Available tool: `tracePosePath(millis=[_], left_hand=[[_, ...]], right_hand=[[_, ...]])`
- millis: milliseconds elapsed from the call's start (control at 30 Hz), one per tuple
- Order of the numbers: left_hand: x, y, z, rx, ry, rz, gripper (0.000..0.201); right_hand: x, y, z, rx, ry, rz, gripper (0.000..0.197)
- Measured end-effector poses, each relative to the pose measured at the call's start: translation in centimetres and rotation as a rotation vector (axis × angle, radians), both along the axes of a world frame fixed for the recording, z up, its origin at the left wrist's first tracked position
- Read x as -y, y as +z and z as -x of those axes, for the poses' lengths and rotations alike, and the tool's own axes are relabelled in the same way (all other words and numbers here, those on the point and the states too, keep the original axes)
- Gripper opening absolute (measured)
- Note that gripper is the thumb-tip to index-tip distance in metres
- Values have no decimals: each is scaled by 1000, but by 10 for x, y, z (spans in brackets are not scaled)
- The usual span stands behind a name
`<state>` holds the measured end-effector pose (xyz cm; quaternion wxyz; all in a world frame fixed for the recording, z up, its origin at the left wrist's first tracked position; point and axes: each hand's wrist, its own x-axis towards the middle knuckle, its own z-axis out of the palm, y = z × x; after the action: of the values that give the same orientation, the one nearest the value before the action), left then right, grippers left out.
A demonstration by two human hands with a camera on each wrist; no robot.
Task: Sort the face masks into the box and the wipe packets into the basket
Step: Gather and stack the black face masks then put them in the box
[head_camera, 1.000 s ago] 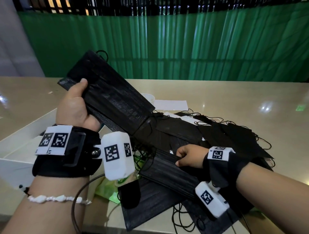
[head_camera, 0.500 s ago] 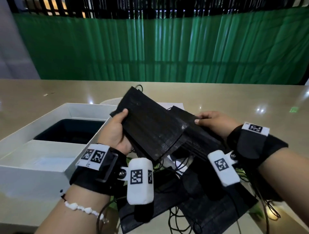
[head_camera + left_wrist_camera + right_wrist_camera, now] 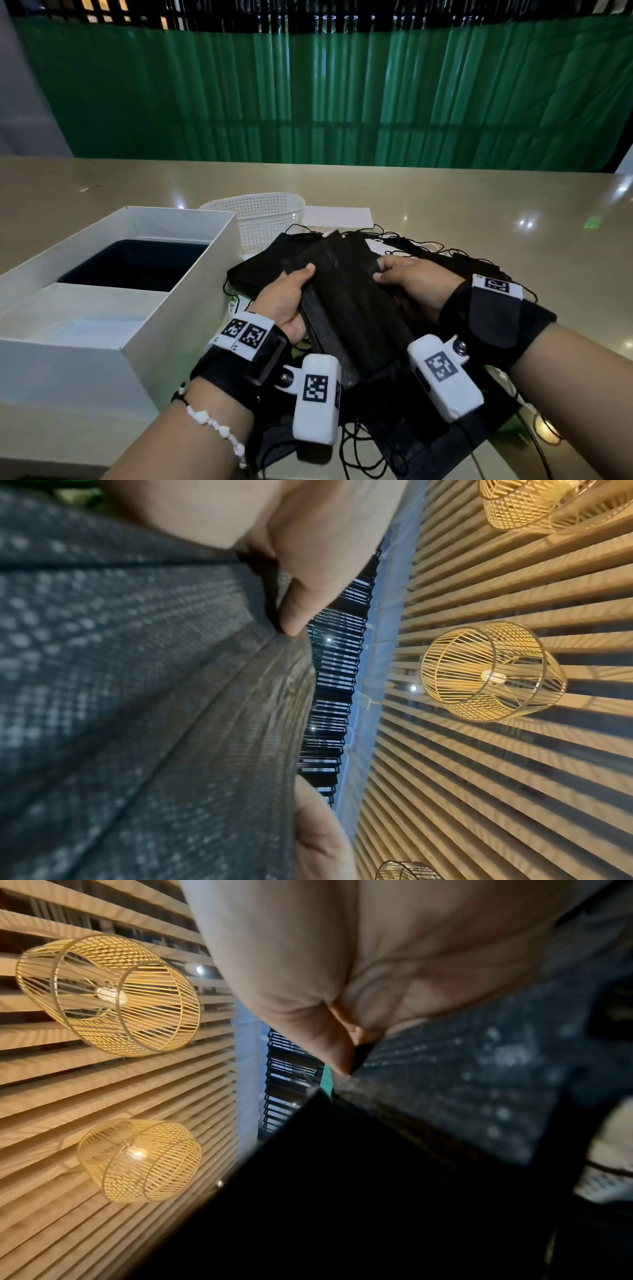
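Hands: both on one stack of black masks (image 3: 346, 308), held above the mask pile near the counter's front edge
Left hand (image 3: 286, 305): fingers curled round the stack's left edge, thumb on top; left wrist view shows a fingertip (image 3: 294, 620) pressed into the mask fabric (image 3: 137, 696)
Right hand (image 3: 412, 289): grips the stack's right edge, fingers bent over the top, thumb underneath; the right wrist view shows the hand (image 3: 359, 974) closed against mask fabric (image 3: 462, 1083)
Mask pile (image 3: 442, 260): loose black masks with tangled ear loops spread on the counter (image 3: 479, 205) under and behind the hands
Box (image 3: 113, 308): white, open, left of the hands near the counter's left edge; dark inside at the far end
Basket (image 3: 260, 219): white mesh, just behind the box's far right corner, touching the pile's back edge
Wipe packets: a bit of green (image 3: 517, 426) shows under the pile at right; can't tell what it is
Paper (image 3: 337, 216): white sheet behind the pile, right of the basket
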<state>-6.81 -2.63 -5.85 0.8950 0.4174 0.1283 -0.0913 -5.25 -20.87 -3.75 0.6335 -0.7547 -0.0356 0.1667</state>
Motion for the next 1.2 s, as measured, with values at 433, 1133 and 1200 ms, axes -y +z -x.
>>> tracePosePath(millis=[433, 1133, 1200], left_hand=[[-12, -9, -1, -101, -113, 86, 38], [-3, -37, -21, -56, 146, 151, 42], [1, -31, -11, 22, 75, 106, 39]], right_hand=[[-10, -13, 6, -37, 53, 15, 14], [1, -36, 8, 125, 226, 287, 39], [6, -34, 5, 155, 228, 294, 36]])
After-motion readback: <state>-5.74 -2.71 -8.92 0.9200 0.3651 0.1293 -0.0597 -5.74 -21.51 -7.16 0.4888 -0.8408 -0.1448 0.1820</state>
